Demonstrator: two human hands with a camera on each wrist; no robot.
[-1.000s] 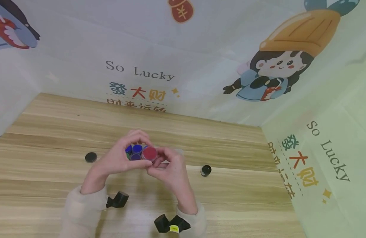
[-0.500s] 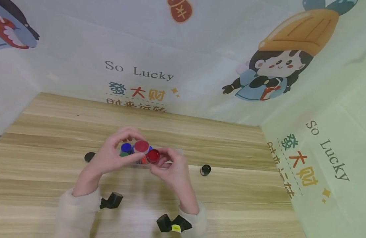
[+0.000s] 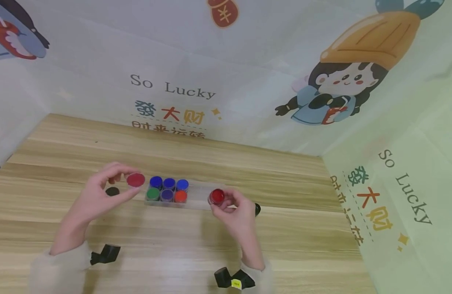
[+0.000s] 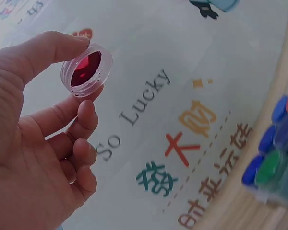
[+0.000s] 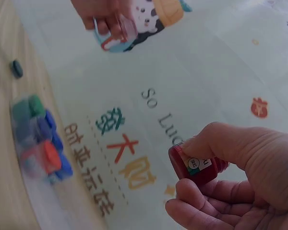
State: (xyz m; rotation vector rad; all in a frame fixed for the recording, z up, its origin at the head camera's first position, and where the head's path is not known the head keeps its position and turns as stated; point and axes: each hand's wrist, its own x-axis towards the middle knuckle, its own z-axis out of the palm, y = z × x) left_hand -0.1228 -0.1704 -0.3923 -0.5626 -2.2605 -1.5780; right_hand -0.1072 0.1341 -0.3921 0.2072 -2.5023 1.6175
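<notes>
Between thumb and fingers, my left hand [image 3: 101, 192] pinches a clear-rimmed lid [image 3: 136, 179] with red paint inside, seen plainly in the left wrist view. My right hand [image 3: 237, 210] grips an uncapped paint jar [image 3: 216, 197], filled with red and labelled on its side in the right wrist view. Lid and jar are well apart, both raised above the table. Between the hands, a clear plastic tray [image 3: 202, 196] bears several capped paint jars in its left part: blue [image 3: 169, 183], green [image 3: 153, 193], purple [image 3: 167, 195] and orange-red [image 3: 180, 196].
A black lid [image 3: 112, 191] lies on the wooden table [image 3: 167, 245] behind my left hand. Partly covered by my right hand is a small black-and-clear jar [image 3: 257, 209]. A printed white cloth [image 3: 248, 102] rises behind the table and at its sides.
My hands have drawn apart, the left carrying the lid leftward and the right carrying the red jar rightward. Lid and jar were together one second ago. The tray is uncovered now.
</notes>
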